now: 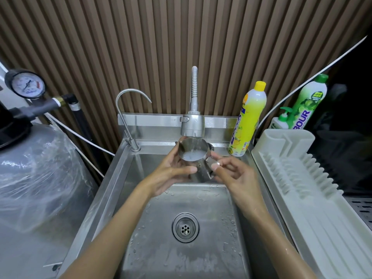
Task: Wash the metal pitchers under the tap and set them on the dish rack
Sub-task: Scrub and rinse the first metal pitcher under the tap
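Small shiny steel pitcher [193, 153], mouth tipped toward me, handle on the right, directly beneath the tap [192, 125]. Water streams from the spray head into it, and a cloudy, foamy pool lies inside. White ribbed plastic dish rack [298, 178] stands well off to the right.

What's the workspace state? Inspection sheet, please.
Surface: stainless steel sink, wet with droplets.
Job's things: small steel pitcher under the running silver spray tap, cloudy water inside; white plastic dish rack right of sink.
Clutter: yellow detergent bottle, green detergent bottle, small white pump bottle.
Hands: left hand holds the pitcher's body; right hand pinches its handle.
Cables: white cable at left, second white cable at right.
Surroundings: brown slatted wall, plastic-wrapped grey tank, pressure gauge.
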`<state>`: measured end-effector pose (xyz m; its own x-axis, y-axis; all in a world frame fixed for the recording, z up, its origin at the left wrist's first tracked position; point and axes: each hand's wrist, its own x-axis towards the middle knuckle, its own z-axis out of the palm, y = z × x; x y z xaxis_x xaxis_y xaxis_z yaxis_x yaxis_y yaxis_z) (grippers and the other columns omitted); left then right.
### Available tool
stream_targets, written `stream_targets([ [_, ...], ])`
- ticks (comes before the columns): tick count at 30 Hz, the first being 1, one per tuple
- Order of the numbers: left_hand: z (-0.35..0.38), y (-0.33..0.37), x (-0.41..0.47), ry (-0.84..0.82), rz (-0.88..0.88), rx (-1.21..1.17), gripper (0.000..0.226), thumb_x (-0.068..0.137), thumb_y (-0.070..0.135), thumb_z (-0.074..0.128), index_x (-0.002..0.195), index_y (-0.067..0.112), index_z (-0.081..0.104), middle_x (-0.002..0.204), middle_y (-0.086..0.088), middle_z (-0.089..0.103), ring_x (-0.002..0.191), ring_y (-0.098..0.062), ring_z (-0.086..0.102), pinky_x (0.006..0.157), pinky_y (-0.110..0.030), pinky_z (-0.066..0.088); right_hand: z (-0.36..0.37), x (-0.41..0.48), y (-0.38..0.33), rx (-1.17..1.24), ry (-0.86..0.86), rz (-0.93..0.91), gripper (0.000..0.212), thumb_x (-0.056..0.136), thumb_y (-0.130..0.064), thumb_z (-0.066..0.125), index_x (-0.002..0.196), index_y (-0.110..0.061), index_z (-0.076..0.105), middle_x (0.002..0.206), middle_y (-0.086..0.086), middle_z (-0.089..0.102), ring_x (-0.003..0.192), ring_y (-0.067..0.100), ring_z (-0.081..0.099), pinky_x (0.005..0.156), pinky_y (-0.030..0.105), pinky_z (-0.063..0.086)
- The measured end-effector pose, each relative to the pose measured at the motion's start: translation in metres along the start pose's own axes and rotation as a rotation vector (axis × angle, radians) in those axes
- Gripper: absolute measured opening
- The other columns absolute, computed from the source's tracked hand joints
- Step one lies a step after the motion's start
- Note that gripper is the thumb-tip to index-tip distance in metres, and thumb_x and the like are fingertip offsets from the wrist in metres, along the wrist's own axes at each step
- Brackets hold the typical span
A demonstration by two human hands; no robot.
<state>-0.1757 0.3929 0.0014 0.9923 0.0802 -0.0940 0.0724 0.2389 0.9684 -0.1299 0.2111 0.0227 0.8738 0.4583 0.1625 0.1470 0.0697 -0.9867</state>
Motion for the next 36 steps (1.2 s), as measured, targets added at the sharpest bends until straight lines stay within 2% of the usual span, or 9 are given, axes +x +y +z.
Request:
stream_targets([
  [6, 0.022, -0.008, 0.003, 0.146, 0.074, -0.079, 0.097, 0.056, 0.026, 0.086, 0.139, 0.032, 0.036, 0.130, -0.001, 0.056, 0.118, -0.019, 0.056, 0.078, -0.047, 0.056, -0.009, 0.025, -0.012, -0.163, 0.016, -0.064, 0.013, 0.087, -0.015, 0.064, 0.074, -0.019, 0.062, 0.104, -0.003, 0.071, 0.088, 0.006, 0.069, 0.072, 0.028, 0.058],
  [9, 0.023, -0.002, 0.002, 0.314, 0.107, 0.023, 0.085, 0.062, 0.026, 0.084, 0.135, 0.034, 0.042, 0.125, 0.003, 0.060, 0.118, -0.016, 0.056, 0.084, -0.045, 0.055, -0.010, 0.035, -0.006, -0.104, 0.013, 0.033, 0.014, 0.088, -0.019, 0.061, 0.075, -0.015, 0.060, 0.091, 0.000, 0.070, 0.084, 0.004, 0.068, 0.064, 0.032, 0.060],
  [13, 0.012, 0.011, -0.001, 0.333, 0.081, 0.336, 0.088, 0.063, 0.044, 0.079, 0.138, 0.040, 0.035, 0.122, 0.011, 0.055, 0.108, -0.006, 0.057, 0.077, -0.011, 0.049, -0.006, 0.031, 0.009, 0.045, -0.093, 0.188, 0.022, 0.093, -0.016, 0.054, 0.072, -0.010, 0.052, 0.101, 0.004, 0.070, 0.091, 0.015, 0.071, 0.066, 0.032, 0.060],
  [17, -0.007, 0.025, 0.001, 0.223, -0.030, 0.672, 0.090, 0.059, 0.067, 0.070, 0.138, 0.038, 0.039, 0.136, 0.013, 0.050, 0.119, -0.008, 0.049, 0.105, -0.027, 0.038, 0.003, 0.015, 0.024, 0.137, -0.154, 0.315, 0.021, 0.094, -0.017, 0.053, 0.076, -0.006, 0.052, 0.100, 0.013, 0.071, 0.085, 0.027, 0.072, 0.071, 0.029, 0.059],
  [20, -0.013, 0.031, 0.000, 0.145, -0.109, 0.798, 0.087, 0.056, 0.073, 0.066, 0.132, 0.035, 0.048, 0.129, 0.010, 0.057, 0.116, -0.010, 0.055, 0.106, -0.034, 0.041, 0.009, 0.003, 0.027, 0.157, -0.137, 0.368, 0.020, 0.093, -0.016, 0.054, 0.078, -0.003, 0.053, 0.098, 0.017, 0.071, 0.085, 0.029, 0.072, 0.070, 0.027, 0.059],
  [23, -0.009, 0.031, -0.005, 0.082, -0.123, 0.668, 0.061, 0.075, 0.047, 0.070, 0.130, 0.029, 0.049, 0.127, 0.010, 0.056, 0.117, -0.008, 0.052, 0.099, -0.024, 0.041, 0.009, -0.003, 0.021, 0.083, -0.091, 0.329, 0.022, 0.091, -0.016, 0.057, 0.071, -0.006, 0.054, 0.090, 0.018, 0.072, 0.083, 0.026, 0.072, 0.070, 0.026, 0.059],
  [26, -0.007, 0.019, -0.008, 0.073, -0.152, 0.483, 0.051, 0.077, 0.034, 0.071, 0.122, 0.038, 0.047, 0.119, 0.012, 0.055, 0.118, -0.008, 0.050, 0.090, -0.031, 0.049, 0.003, -0.003, 0.015, -0.097, -0.040, 0.242, 0.026, 0.089, -0.017, 0.062, 0.065, -0.010, 0.055, 0.078, 0.014, 0.073, 0.081, 0.025, 0.072, 0.073, 0.030, 0.059],
  [30, -0.001, 0.002, -0.005, 0.082, -0.102, 0.211, 0.091, 0.050, 0.036, 0.088, 0.128, 0.027, 0.044, 0.129, -0.002, 0.056, 0.115, -0.020, 0.058, 0.077, -0.046, 0.057, -0.011, 0.006, 0.012, -0.323, -0.037, 0.126, 0.023, 0.085, -0.023, 0.066, 0.065, -0.017, 0.055, 0.072, 0.004, 0.073, 0.080, 0.022, 0.071, 0.082, 0.040, 0.056],
  [36, 0.029, -0.021, 0.005, 0.302, 0.150, 0.001, 0.084, 0.045, 0.014, 0.085, 0.118, 0.022, 0.044, 0.127, -0.003, 0.056, 0.119, -0.017, 0.054, 0.101, -0.039, 0.045, -0.024, 0.026, -0.003, -0.315, -0.090, 0.014, 0.019, 0.088, -0.010, 0.061, 0.073, -0.014, 0.051, 0.103, 0.000, 0.069, 0.089, -0.008, 0.063, 0.080, 0.008, 0.046],
])
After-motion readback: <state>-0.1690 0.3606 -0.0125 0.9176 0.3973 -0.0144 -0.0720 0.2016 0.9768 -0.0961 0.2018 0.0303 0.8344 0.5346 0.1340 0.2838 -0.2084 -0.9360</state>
